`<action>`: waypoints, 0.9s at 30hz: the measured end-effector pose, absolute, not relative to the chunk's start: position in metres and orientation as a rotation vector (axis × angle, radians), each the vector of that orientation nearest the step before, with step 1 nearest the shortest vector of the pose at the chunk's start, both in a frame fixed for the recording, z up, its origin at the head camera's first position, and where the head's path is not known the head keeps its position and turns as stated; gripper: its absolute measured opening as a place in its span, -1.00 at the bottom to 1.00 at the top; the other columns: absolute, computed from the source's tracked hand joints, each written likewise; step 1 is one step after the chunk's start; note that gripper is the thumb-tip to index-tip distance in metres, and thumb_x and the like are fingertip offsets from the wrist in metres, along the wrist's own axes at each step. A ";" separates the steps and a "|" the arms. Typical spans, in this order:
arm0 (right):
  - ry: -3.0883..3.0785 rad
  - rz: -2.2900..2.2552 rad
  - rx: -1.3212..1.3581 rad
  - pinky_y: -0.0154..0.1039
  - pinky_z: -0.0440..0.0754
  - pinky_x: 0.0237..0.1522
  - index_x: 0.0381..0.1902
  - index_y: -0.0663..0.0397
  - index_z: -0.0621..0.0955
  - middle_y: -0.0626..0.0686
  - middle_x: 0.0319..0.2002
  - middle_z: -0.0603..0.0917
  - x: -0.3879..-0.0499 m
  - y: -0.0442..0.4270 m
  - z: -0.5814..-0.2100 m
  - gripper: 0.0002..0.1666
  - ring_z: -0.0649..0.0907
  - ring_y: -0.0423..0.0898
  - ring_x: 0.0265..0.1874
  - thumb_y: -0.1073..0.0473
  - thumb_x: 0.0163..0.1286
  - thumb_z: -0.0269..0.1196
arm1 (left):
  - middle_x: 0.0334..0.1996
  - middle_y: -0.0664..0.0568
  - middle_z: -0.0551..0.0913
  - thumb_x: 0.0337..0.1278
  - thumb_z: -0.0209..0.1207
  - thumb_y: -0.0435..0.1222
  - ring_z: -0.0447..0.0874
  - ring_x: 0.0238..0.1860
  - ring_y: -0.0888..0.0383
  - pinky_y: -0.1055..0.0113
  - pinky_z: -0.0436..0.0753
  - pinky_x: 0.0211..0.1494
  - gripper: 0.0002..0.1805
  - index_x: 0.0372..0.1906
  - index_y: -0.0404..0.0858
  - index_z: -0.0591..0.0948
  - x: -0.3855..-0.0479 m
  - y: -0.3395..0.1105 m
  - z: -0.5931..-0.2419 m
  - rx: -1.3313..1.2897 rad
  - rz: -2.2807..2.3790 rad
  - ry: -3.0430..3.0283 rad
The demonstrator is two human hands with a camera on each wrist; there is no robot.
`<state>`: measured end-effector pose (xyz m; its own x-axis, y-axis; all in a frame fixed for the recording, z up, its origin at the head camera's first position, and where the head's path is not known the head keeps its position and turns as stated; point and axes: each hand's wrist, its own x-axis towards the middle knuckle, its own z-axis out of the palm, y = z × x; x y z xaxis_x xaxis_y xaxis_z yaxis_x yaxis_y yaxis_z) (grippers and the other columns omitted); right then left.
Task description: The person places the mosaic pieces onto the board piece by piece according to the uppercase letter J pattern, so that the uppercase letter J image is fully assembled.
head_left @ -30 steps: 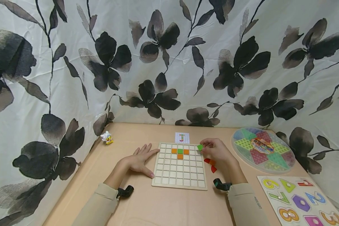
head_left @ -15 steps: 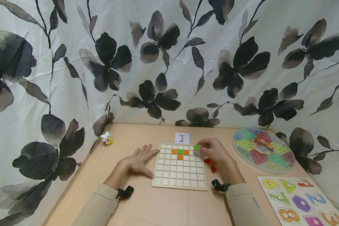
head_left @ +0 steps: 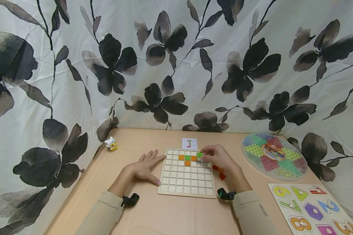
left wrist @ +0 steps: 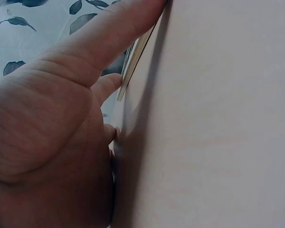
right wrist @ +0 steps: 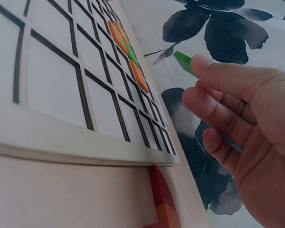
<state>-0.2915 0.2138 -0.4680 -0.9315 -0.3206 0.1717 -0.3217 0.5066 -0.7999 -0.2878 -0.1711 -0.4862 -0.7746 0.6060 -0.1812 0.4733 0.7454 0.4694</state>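
A square wooden grid board (head_left: 179, 181) with pale cells lies on the table. Near its top edge sit several coloured square tiles: a green tile (head_left: 187, 157) with orange tiles to its left, right and below. My right hand (head_left: 219, 159) pinches another green tile (head_left: 199, 155) between thumb and fingers, just right of the right-hand orange tile (head_left: 193, 158); in the right wrist view this held green tile (right wrist: 184, 61) is tilted above the board. My left hand (head_left: 148, 166) lies spread on the table, thumb and index finger touching the board's left edge.
Behind the board lies a small card (head_left: 189, 143) with a gridded coloured pattern. Red and orange pieces (head_left: 222, 176) lie right of the board, partly behind my right hand. Further right are a round patterned box (head_left: 273, 156) and a number puzzle board (head_left: 313, 209). A small toy figure (head_left: 111, 143) stands back left.
My right hand has moved left with the green tile, from beyond the board's right edge to beside the right-hand orange tile. The left hand stays in place.
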 end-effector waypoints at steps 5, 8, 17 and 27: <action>-2.741 1.437 0.560 -0.36 0.60 -0.31 -0.06 0.05 0.77 0.02 -0.31 0.67 -0.291 0.209 -0.470 -0.75 0.59 -0.02 -0.29 0.22 0.30 0.49 | 0.69 -0.29 -0.30 -0.22 0.52 0.32 -0.44 0.70 -0.27 -0.32 -0.34 0.65 0.35 0.69 0.09 0.06 -0.286 -0.171 -0.484 0.836 0.584 2.620; -2.751 1.430 0.563 -0.35 0.60 -0.29 -0.08 0.03 0.78 0.01 -0.33 0.68 -0.290 0.206 -0.471 -0.75 0.59 -0.02 -0.29 0.20 0.28 0.51 | 0.69 -0.30 -0.30 -0.21 0.52 0.31 -0.44 0.70 -0.28 -0.32 -0.34 0.65 0.35 0.69 0.08 0.06 -0.286 -0.171 -0.484 0.835 0.585 2.619; -2.759 1.374 0.718 -0.37 0.55 -0.34 -0.07 0.23 0.76 -0.01 -0.37 0.67 -0.289 0.197 -0.470 -0.70 0.59 -0.07 -0.35 0.22 0.27 0.52 | 0.69 -0.30 -0.29 -0.21 0.53 0.31 -0.44 0.70 -0.28 -0.32 -0.34 0.65 0.34 0.69 0.08 0.06 -0.286 -0.171 -0.483 0.830 0.587 2.619; -2.793 1.387 0.812 -0.38 0.55 -0.38 -0.10 0.13 0.77 -0.03 -0.37 0.70 -0.288 0.188 -0.473 -0.75 0.59 -0.10 -0.40 0.22 0.28 0.51 | 0.69 -0.30 -0.30 -0.21 0.52 0.31 -0.43 0.70 -0.28 -0.32 -0.34 0.65 0.34 0.69 0.08 0.07 -0.286 -0.171 -0.483 0.829 0.585 2.617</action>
<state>-0.2877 0.1881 -0.4726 -0.8701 -0.4707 0.1463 -0.4011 0.5036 -0.7652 -0.2857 -0.1710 -0.4832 -0.7749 0.6039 -0.1867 0.4669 0.7460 0.4749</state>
